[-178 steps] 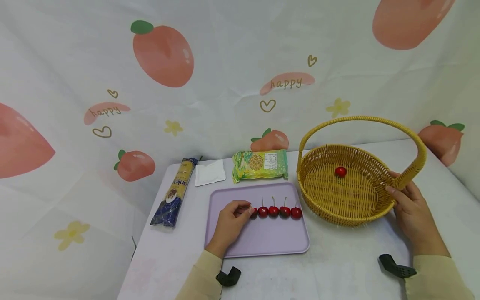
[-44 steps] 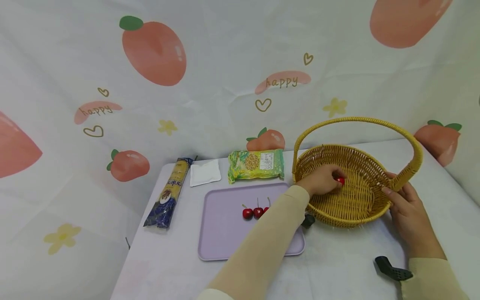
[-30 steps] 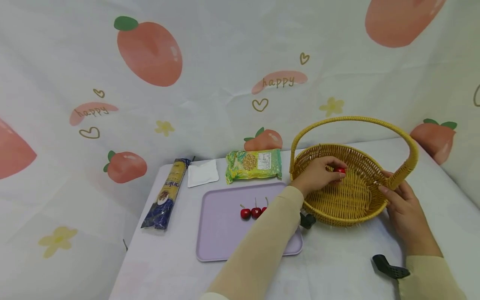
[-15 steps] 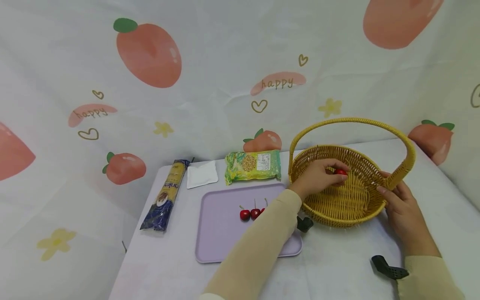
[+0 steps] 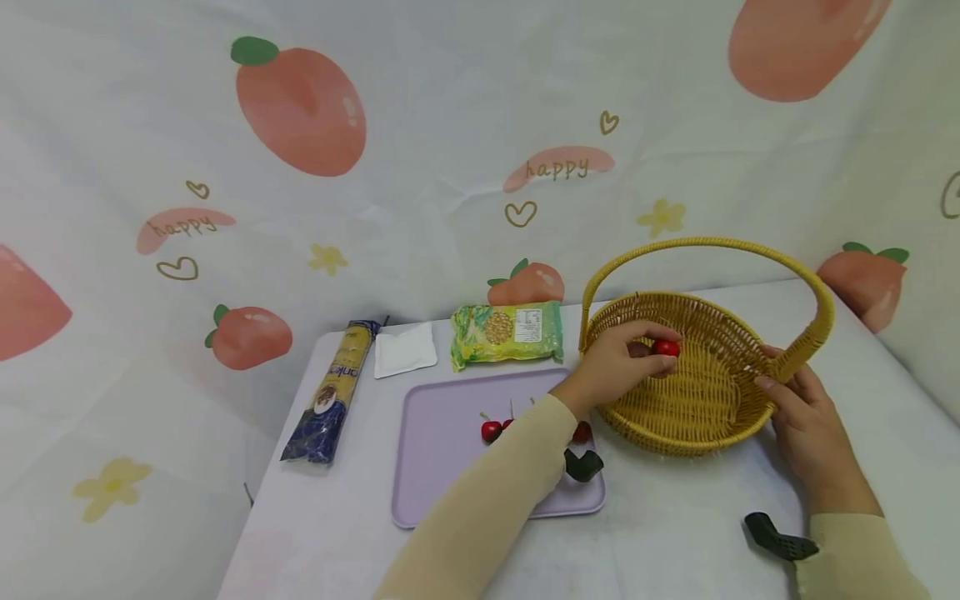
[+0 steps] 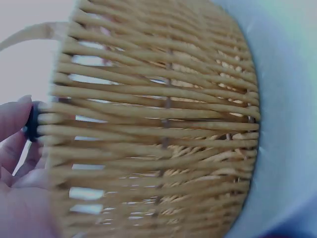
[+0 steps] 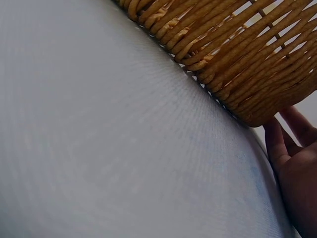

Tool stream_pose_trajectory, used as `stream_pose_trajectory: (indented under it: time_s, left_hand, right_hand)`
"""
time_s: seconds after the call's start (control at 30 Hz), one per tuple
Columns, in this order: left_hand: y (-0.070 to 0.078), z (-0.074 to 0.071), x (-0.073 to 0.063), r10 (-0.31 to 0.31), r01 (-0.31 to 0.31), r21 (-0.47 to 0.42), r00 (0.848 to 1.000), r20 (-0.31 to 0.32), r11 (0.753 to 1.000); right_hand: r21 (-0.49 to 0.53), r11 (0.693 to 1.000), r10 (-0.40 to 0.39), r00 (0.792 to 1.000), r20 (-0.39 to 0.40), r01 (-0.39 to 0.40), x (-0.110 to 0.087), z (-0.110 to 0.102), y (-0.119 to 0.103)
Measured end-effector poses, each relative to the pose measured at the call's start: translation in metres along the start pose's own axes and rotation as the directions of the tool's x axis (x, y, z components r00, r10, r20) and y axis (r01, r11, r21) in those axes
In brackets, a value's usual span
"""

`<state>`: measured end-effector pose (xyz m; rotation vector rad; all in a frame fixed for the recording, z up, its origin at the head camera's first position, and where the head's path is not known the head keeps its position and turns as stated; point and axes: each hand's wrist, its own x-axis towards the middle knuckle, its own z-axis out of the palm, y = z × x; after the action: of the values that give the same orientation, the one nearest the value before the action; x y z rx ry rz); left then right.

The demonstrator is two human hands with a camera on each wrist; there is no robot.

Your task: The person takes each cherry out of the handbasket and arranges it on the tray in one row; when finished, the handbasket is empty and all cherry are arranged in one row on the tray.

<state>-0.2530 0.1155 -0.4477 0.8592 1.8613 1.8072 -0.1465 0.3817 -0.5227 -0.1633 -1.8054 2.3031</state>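
Observation:
In the head view my left hand (image 5: 611, 367) hovers over the left side of the yellow wicker basket (image 5: 697, 437), pinching a bright red cherry (image 5: 666, 347) between thumb and fingertips. A darker round patch shows deeper in that hand; its kind is unclear. The left wrist view has the basket wall (image 6: 163, 124) filling the middle, with the fingers at its left edge. My right hand (image 5: 813, 433) grips the basket's right rim beside the foot of the handle. Several dark cherries (image 5: 491, 431) lie on the lilac tray (image 5: 427, 475), partly hidden by the left sleeve.
Behind the tray lies a green-yellow packet (image 5: 510, 332). To its left are a flat white packet (image 5: 405, 349) and a long blue-and-gold packet (image 5: 333, 392). A printed cloth hangs behind the white tabletop (image 5: 675, 533).
Earlier, the left hand was at the tray's cherries and the red cherry lay loose in the basket. The hand then reached in; now it has drawn slightly left with the red cherry. The right hand keeps its grip.

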Motion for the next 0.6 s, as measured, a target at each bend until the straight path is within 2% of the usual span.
stream_pose_trajectory:
  time_s: [0.17, 0.33, 0.4, 0.6]
  left_hand:
    - [0.007, -0.017, -0.031, 0.078, -0.076, 0.083, 0.997, -0.027, 0.994]
    - [0.003, -0.034, -0.067, 0.071, -0.063, 0.120, 0.995, -0.065, 0.991]
    - [0.003, -0.040, -0.081, 0.057, -0.049, 0.110, 0.996, -0.073, 0.993]
    - [0.007, -0.061, -0.113, 0.051, -0.037, 0.136, 0.994, -0.099, 0.990]
  right_hand:
    - [0.002, 0.999, 0.034, 0.999, -0.013, -0.034, -0.001, 0.000, 0.000]
    - [0.016, 0.999, 0.047, 0.999, -0.016, -0.047, -0.003, -0.002, 0.002]
    - [0.021, 0.999, 0.035, 0.999, -0.009, -0.035, -0.002, -0.003, 0.002]
    - [0.041, 0.999, 0.002, 1.000, 0.007, -0.002, -0.002, -0.001, 0.001]
